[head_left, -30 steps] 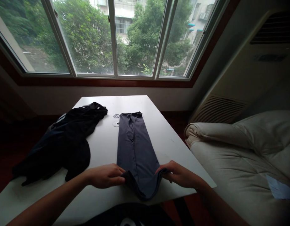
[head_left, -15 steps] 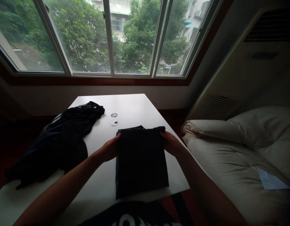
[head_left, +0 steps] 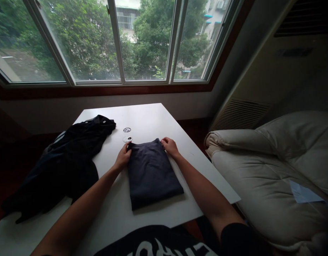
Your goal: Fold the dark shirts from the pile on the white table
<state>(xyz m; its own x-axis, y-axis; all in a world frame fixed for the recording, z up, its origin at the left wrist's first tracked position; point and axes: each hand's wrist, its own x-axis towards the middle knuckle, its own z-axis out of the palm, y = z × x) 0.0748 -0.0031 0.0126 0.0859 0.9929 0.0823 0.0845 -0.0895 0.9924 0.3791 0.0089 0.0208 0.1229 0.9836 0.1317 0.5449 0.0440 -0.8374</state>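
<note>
A dark blue-grey garment, folded into a near rectangle, lies flat on the white table. At its far left corner, my left hand pinches the cloth, thumb on top. The fingers of my right hand are curled closed at the far right corner and touch the edge of the fabric. To the left, a heap of black and dark blue clothes is spread loosely over the table.
Two round inserts are set in the tabletop beyond the garment. Right of the table stands a cream padded sofa with a pale sheet on it. A wide window is behind the table.
The folded garment has come down from a raised, tilted position to lie flat on the table. Both hands have moved down with it, and the view has shifted slightly.
</note>
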